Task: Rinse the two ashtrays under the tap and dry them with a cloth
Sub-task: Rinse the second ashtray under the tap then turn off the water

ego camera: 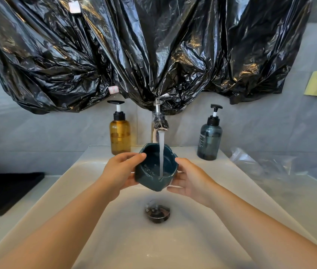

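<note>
water [161,150] runs into teal ashtray [148,176], left grip [119,176] and right grip [191,181] clasping it.

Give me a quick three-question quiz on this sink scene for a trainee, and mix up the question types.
1. True or false: water from the tap is falling into the ashtray.
2. Which holds the ashtray? A: the left hand alone. B: the right hand alone. C: both hands.
3. What colour is the pump bottle to the left of the tap?
Key: 1 true; 2 C; 3 amber.
</note>
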The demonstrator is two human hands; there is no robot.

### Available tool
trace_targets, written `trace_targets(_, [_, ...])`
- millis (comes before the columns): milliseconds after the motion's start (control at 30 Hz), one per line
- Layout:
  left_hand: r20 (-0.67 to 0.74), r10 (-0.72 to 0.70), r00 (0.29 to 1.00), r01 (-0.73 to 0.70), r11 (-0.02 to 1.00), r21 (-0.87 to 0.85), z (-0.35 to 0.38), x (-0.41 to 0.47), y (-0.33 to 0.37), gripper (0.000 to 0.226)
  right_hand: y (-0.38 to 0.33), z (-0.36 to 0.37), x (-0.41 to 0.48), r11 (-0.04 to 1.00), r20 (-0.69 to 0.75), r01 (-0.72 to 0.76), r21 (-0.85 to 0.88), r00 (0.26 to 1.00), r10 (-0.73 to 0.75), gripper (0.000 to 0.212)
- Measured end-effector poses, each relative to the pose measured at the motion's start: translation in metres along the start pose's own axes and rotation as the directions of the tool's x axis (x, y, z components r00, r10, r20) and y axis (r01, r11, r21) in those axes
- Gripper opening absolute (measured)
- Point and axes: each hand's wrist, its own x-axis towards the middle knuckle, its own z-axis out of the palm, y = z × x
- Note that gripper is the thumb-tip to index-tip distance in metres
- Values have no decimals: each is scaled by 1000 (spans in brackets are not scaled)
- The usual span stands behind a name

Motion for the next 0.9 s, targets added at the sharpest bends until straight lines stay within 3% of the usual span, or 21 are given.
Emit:
trace_targets(67, [-77, 53, 996, -51, 998, 28, -2, 3, -1, 30, 0, -1, 1, 978, 0, 22, -209, 1000, -22, 28])
trace_targets(133, [-133, 92, 987, -82, 994, 77, -3, 5, -2, 31, 0, -2, 4, 953, 13, 59, -296, 998, -58, 32])
trace_targets(333, [-162, 113, 980, -89, 985, 149, 2, 4, -5, 30, 4, -4, 3, 933, 110, 92, -347, 992, -57, 28])
trace_targets(433, [-133, 78, 988, -57, 986, 154, 2, 4, -4, 31, 8, 0, 4, 934, 75, 87, -347, 995, -65, 26])
trace_targets(633, [84, -52, 995, 53, 999, -6, 3, 1, 3, 43, 9, 1, 5, 998, 10, -15, -56, 1000, 16, 30])
trace_targets(733, [149, -107, 983, 103, 994, 35, 5, 0, 1, 54, 5, 1, 5, 991, -16, -25, 134, 999, 28, 31])
trace_targets(900, [115, -35, 993, 31, 999, 38, 10, 2, -4, 50, 6, -1, 4, 995, -27, -57, 80, 998, 59, 30])
